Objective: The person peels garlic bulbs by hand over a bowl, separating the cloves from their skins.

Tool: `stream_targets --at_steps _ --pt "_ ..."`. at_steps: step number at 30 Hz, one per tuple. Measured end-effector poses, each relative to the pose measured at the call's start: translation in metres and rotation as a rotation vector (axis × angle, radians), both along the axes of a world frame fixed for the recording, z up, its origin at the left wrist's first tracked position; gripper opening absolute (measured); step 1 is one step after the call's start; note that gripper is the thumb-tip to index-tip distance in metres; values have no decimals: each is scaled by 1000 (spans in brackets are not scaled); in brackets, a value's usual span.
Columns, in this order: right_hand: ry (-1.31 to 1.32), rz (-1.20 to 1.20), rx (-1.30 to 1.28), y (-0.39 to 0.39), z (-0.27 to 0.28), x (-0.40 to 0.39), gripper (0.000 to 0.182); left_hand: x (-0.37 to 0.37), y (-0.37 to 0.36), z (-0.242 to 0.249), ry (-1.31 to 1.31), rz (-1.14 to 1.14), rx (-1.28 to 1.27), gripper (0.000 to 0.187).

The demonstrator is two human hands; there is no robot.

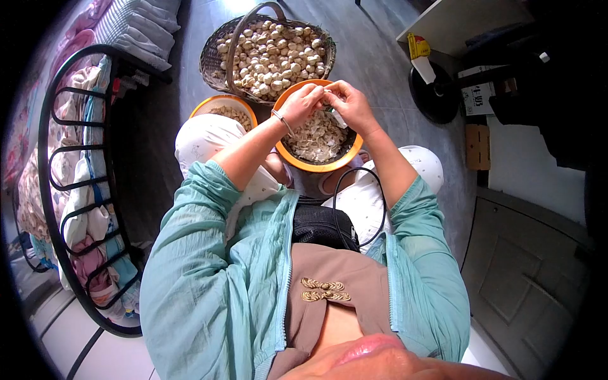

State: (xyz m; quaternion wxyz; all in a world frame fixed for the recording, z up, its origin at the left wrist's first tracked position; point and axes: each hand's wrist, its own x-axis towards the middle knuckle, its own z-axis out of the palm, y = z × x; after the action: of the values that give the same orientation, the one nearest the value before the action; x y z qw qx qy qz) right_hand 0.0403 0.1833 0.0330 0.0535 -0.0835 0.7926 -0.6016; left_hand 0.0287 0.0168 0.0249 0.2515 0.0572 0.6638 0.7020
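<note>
I see the garlic (pixel 327 94) pinched between left hand (pixel 303 104) and right hand (pixel 352 109), above the basin (pixel 316 167) — a loosened pinch could drop it among the skins (pixel 318 142). The bowl (pixel 218 98) stands left, the basket (pixel 212 58) far.

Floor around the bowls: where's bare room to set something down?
The widest patch is grey floor, bordered left by basket and large bowl, right by the round black base. A narrower strip lies between basket and black frame. Crowded: small bowl, large bowl and basket bunch together, left hand and right hand above the large bowl.
</note>
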Motion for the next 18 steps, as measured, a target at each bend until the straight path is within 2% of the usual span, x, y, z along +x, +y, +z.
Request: stream_targets --at_steps 2,4,9,14,16,18 --pt "27 -3 16 -2 0 1 18 -2 -1 -1 -21 -7 13 29" --pt "53 -4 33 -3 -1 2 17 -5 -1 -5 87 -64 -57 32" --pt "-180 64 -249 -2 16 3 15 2 3 14 89 12 -27 36" --pt "-298 74 -294 2 13 1 14 -5 -3 3 -7 59 59 36" --pt "-299 65 -312 1 13 2 14 -6 -4 6 6 80 -97 35" --pt "-341 14 -280 1 13 2 14 -6 -2 10 7 44 -94 34"
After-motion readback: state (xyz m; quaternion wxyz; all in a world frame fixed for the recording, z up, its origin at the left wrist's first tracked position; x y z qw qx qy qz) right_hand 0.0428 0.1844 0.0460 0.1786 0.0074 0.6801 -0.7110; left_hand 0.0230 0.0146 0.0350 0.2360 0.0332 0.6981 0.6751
